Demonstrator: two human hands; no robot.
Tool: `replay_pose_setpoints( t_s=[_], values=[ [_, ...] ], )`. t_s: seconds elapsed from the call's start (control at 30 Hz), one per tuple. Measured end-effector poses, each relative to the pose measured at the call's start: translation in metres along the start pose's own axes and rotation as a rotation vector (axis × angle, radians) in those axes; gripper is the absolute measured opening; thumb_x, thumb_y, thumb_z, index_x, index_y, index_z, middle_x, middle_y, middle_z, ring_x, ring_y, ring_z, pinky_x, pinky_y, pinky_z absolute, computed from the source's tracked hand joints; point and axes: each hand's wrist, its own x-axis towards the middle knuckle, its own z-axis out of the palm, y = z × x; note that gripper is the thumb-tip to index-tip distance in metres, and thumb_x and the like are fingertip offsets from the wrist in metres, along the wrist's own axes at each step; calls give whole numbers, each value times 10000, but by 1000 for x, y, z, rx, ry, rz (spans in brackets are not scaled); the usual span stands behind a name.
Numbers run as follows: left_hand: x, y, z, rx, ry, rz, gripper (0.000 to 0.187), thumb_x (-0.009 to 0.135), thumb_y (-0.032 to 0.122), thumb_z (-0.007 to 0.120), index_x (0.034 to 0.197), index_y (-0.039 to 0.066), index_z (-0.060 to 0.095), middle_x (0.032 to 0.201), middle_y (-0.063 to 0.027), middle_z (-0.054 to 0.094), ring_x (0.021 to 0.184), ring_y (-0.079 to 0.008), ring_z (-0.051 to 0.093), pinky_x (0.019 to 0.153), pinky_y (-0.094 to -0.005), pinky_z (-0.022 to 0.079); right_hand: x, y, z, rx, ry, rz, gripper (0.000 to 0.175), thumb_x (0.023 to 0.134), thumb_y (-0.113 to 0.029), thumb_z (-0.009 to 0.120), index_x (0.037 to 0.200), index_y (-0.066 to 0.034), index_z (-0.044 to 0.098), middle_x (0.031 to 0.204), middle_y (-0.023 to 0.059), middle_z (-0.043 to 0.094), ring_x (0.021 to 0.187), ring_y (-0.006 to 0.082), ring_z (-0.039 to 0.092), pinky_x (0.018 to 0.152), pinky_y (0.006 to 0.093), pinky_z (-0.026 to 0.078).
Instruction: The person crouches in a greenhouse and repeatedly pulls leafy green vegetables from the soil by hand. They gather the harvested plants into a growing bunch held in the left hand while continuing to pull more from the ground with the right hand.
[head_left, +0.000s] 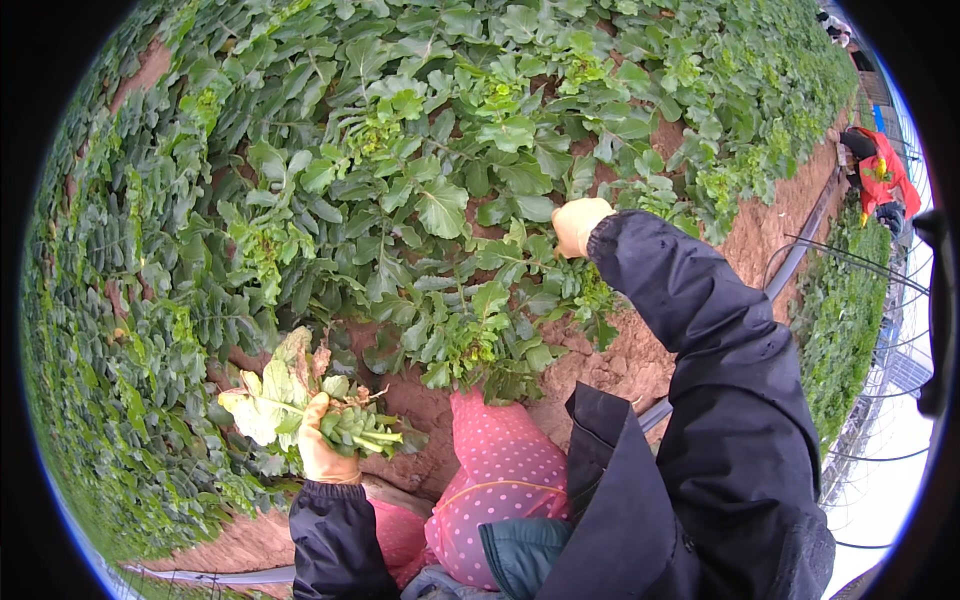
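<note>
My left hand (324, 444), in a pale thin glove, is closed around a bunch of picked leaves (262, 401). Some of these are yellowed and dry brown, others green, and pale cut stalks stick out to the right. My right hand (577, 227), gloved alike, reaches into the leafy plants (442, 206) at the row's near side. Its fingertips are bent down among the leaves, so whether they grip a stem is hidden. Green lobed leaves surround it, and a plant with a lighter green crown (484, 341) stands between my two hands.
Bare reddish soil (622, 352) shows beside the row. A grey pipe (795, 255) runs along the soil at the right, with thin dark rods crossing it. A person in red (885, 172) bends at the far right; another person (835, 28) is farther off. My knees wear pink dotted covers (502, 472).
</note>
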Motion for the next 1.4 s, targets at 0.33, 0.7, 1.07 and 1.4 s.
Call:
replay_pose_setpoints(
  t_s=[0.33, 0.7, 1.07, 1.4],
  values=[
    [3, -2, -12, -38, -33, -8, 122, 892, 145, 559, 949, 65, 632, 874, -74, 673, 761, -241, 662, 681, -387, 565, 79, 3, 49, -395, -392, -142, 334, 836, -322, 660, 1068, -88, 718, 1052, 99, 699, 968, 279, 658, 842, 428, 513],
    [5, 0, -18, -26, -66, 10, 142, 893, 149, 564, 984, 57, 620, 843, -58, 646, 729, -225, 638, 668, -376, 555, 120, 44, 107, -674, -420, -406, 228, 822, -249, 660, 1018, -174, 748, 1007, 34, 714, 938, 258, 662, 837, 394, 525],
    [7, 0, -18, -44, -61, -24, 97, 878, 137, 584, 941, 73, 620, 860, -46, 651, 756, -218, 645, 676, -365, 550, -2, 2, 14, 137, 219, 154, 224, 818, -224, 608, 936, -62, 709, 950, 161, 702, 914, 331, 675, 781, 432, 539],
    [11, -9, -13, -62, -45, -14, 93, 865, 130, 572, 922, 83, 628, 814, -47, 640, 730, -228, 643, 669, -379, 549, -154, 44, -18, 172, 664, 310, 296, 792, -284, 726, 1022, -107, 666, 803, 141, 688, 773, 300, 677, 693, 409, 532]
  ],
)
